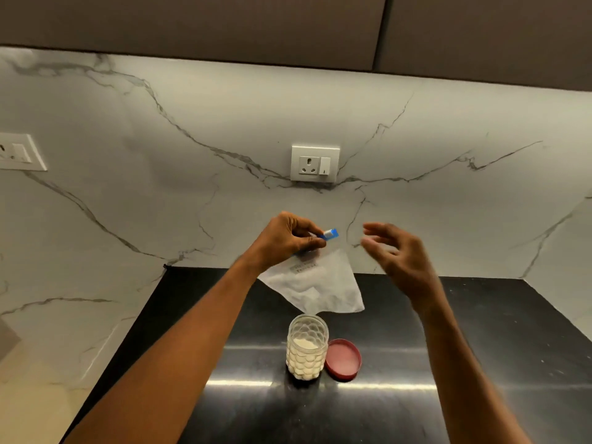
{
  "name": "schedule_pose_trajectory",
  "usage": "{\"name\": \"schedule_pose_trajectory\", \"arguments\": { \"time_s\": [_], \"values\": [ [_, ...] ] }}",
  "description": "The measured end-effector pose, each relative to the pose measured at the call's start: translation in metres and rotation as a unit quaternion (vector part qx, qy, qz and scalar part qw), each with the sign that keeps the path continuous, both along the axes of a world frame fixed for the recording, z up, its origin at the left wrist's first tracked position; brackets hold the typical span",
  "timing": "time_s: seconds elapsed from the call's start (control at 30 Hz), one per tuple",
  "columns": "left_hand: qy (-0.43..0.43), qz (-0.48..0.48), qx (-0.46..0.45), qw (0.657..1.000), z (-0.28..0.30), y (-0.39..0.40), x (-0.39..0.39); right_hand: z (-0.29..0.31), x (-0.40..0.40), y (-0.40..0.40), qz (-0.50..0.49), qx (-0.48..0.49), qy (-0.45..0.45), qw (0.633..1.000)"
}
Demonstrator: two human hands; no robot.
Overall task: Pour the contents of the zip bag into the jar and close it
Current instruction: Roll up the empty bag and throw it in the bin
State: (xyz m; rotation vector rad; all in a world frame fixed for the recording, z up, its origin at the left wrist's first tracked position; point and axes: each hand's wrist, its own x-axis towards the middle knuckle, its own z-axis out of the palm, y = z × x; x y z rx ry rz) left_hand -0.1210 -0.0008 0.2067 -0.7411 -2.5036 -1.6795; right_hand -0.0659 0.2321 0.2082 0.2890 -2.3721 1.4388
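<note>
Black countertop (pixel 480 347) is seen below a marble backsplash (pixel 192 123). Zip bag (pixel 315 283) is held up over the counter, hanging behind and above the jar, pinched at its blue slider end by the left hand (pixel 285 237); white powder is seen low in it. Right hand (pixel 397 251) is blurred, fingers spread, nothing grasped. Jar (pixel 307 347) stands open, roughly half filled with white powder. Red lid (pixel 342 358) lies just beside it, touching or nearly so. Pouring is judged partly done; emptying the bag and lidding are left.
</note>
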Motion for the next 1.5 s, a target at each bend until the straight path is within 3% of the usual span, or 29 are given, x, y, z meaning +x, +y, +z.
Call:
{"name": "schedule_pose_trajectory", "arguments": {
  "time_s": [0.07,0.17,0.3,0.47,0.83,1.1,1.5],
  "values": [
    [0.012,-0.023,-0.029,0.999,0.011,0.001,0.001,0.015,-0.009,-0.022,0.037,0.057,0.021,0.997],
    [0.042,-0.04,-0.043,0.997,0.028,-0.003,0.007,0.023,-0.016,-0.04,0.067,0.06,0.046,0.995],
    [0.054,-0.044,-0.037,0.997,0.043,-0.013,0.013,0.028,-0.013,-0.049,0.087,-0.04,0.054,0.994],
    [0.08,-0.024,-0.032,0.996,0.05,-0.017,0.02,0.029,-0.008,-0.054,0.112,-0.169,-0.012,0.979],
    [0.057,-0.047,-0.04,0.996,0.047,-0.015,0.025,0.022,-0.001,-0.057,0.111,-0.163,-0.019,0.98],
    [0.107,-0.032,-0.078,0.991,0.042,-0.023,0.022,0.009,-0.003,-0.074,0.058,-0.087,0.034,0.994],
    [0.087,0.005,-0.11,0.99,0.043,-0.068,0.02,0.014,-0.006,-0.059,0.001,-0.149,0.066,0.987]
  ]
}}
